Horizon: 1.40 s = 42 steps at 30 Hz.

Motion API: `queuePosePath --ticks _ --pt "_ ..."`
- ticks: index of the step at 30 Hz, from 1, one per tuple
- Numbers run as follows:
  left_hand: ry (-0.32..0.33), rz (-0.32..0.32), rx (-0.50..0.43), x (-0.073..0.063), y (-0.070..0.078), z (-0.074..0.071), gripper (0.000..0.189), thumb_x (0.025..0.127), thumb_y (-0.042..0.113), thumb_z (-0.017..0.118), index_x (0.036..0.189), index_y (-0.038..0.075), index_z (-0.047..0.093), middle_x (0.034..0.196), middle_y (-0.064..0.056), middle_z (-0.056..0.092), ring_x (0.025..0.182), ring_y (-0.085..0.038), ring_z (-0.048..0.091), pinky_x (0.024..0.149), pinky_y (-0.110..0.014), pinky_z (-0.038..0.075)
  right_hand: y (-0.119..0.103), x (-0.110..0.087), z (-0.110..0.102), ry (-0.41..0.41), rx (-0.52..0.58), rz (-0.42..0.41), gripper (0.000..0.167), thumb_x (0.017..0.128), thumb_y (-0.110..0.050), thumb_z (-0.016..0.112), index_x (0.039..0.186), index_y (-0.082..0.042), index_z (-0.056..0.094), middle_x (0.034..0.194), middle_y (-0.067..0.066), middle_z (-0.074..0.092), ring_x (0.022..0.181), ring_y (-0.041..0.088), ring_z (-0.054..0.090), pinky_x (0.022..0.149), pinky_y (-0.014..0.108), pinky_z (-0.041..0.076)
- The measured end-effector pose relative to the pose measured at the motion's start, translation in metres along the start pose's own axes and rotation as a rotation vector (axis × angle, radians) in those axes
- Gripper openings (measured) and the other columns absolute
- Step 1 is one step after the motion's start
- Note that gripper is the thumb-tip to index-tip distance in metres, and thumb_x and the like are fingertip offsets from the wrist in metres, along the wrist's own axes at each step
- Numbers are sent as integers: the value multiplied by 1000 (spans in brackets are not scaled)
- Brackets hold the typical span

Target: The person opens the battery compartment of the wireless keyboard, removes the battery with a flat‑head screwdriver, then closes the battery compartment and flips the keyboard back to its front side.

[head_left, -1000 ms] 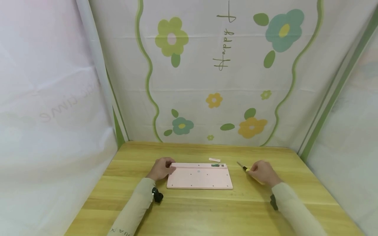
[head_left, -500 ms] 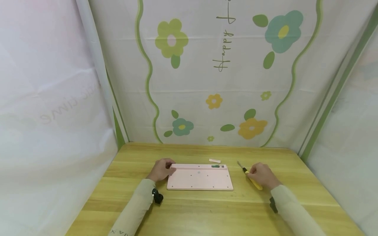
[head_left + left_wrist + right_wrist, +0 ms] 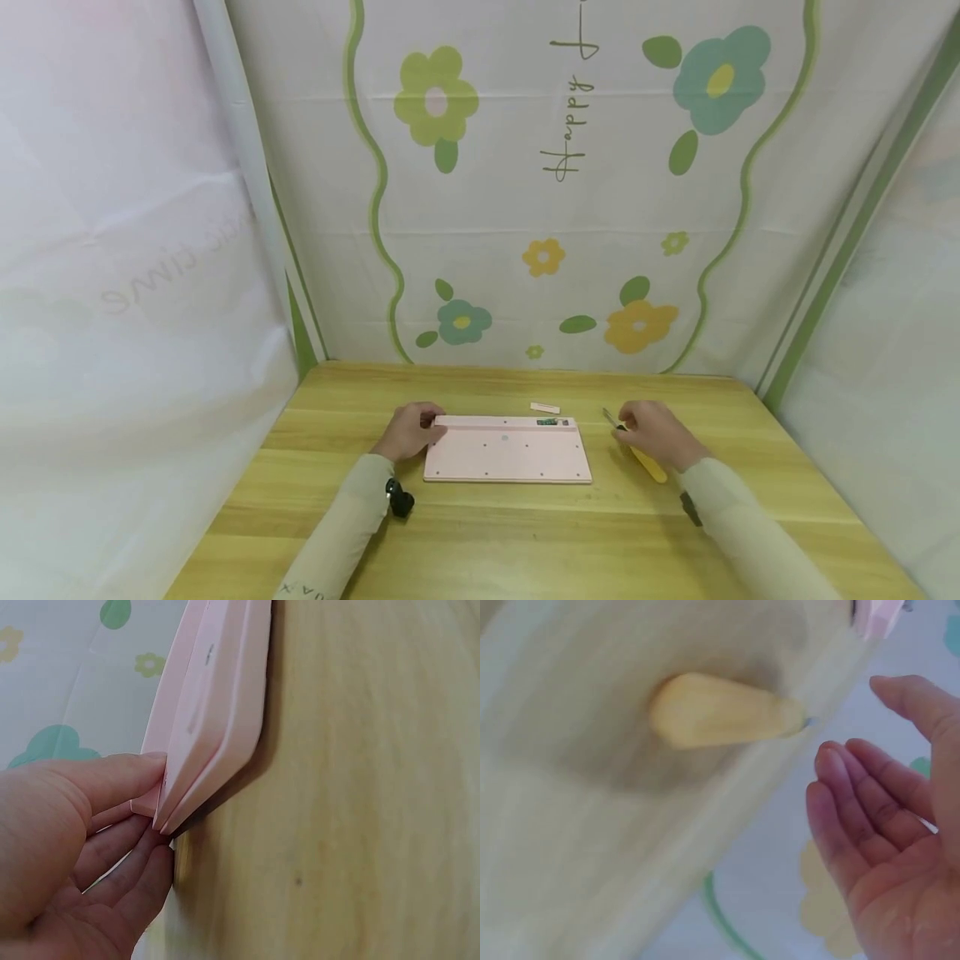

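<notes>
A pink keyboard (image 3: 517,460) lies face down on the table, small screws dotted over its back. At its far right edge an uncovered slot shows a green circuit board (image 3: 547,422). My left hand (image 3: 408,430) pinches the keyboard's far left corner, thumb on top and fingers at the edge, as the left wrist view shows. My right hand (image 3: 660,435) hovers over a yellow-handled screwdriver (image 3: 648,465) lying to the keyboard's right. In the right wrist view its thumb stands apart from loosely bent fingers, nothing between them, and the screwdriver's handle (image 3: 712,712) rests on the tabletop.
A small pale pink cover (image 3: 545,407) lies just beyond the keyboard. The wooden table (image 3: 480,542) ends at a hanging flowered cloth (image 3: 487,200), with more cloth on both sides. A small black device (image 3: 400,500) sits on the left wrist.
My right hand first held the screwdriver, lowered it to the table and let go. It has since shifted slightly left and away from me. The left hand and keyboard stay put.
</notes>
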<state>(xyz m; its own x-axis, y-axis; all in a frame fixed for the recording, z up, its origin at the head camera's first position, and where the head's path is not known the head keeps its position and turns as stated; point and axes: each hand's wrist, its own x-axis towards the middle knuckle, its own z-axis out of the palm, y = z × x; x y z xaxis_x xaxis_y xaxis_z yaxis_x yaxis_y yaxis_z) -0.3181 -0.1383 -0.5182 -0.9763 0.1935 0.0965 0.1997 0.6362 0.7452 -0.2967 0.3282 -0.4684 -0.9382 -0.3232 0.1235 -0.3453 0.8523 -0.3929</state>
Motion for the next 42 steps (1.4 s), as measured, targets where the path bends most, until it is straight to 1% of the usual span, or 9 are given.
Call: queuePosePath --ticks 4,8,13,17,21,25,30,38,42 --pt "0 0 -6 0 2 -2 19 96 13 78 115 9 76 110 -5 73 98 -18 63 92 -41 56 -16 12 2 -17 0 -85 32 93 -16 81 112 9 72 98 15 75 87 22 68 79 39 59" --pt "-5 16 1 -1 3 -2 20 96 12 78 115 8 76 111 -6 73 98 -19 63 91 -41 56 -30 25 11 -16 -6 -162 31 92 -14 82 111 8 72 100 17 75 89 25 70 80 37 60" --pt "-7 31 4 -2 1 -1 21 96 12 78 116 7 76 111 -6 73 98 -18 63 89 -39 56 -47 40 26 -31 6 -202 30 91 -12 82 111 8 72 99 14 75 89 22 69 80 35 60" --pt "-1 28 3 -2 0 0 20 96 12 78 115 7 76 109 -6 73 97 -18 63 89 -38 56 -56 50 36 -61 42 -208 29 93 -10 79 114 7 71 101 13 75 91 22 69 81 34 60" --pt "-6 31 -2 -3 1 -1 20 96 10 78 115 6 76 110 -7 73 98 -19 63 90 -40 56 -60 57 43 -67 69 -205 27 92 -7 79 114 7 72 98 10 74 88 18 67 78 32 59" --pt "-14 32 -7 -2 2 -1 20 96 11 78 116 6 76 110 -7 73 97 -19 62 89 -39 56 -61 62 49 -62 51 -191 23 91 -8 81 110 4 73 92 4 72 81 12 61 74 28 55" --pt "-10 32 -3 -2 2 -1 19 96 11 78 115 7 76 108 -6 73 96 -18 62 88 -38 56 -64 65 53 -75 41 -161 15 92 -6 81 104 -1 74 89 3 69 78 12 58 71 28 53" --pt "-3 24 -10 -1 0 0 18 96 11 78 114 7 77 106 -5 73 95 -17 63 87 -37 56 -70 65 50 -97 89 -164 5 92 0 77 97 0 75 90 9 71 80 18 61 70 27 52" --pt "-3 23 -16 -2 0 0 19 96 11 78 115 7 76 108 -6 73 96 -18 63 89 -38 57 -69 69 44 -130 115 -170 4 92 2 76 96 1 76 90 8 73 81 16 63 72 26 54"
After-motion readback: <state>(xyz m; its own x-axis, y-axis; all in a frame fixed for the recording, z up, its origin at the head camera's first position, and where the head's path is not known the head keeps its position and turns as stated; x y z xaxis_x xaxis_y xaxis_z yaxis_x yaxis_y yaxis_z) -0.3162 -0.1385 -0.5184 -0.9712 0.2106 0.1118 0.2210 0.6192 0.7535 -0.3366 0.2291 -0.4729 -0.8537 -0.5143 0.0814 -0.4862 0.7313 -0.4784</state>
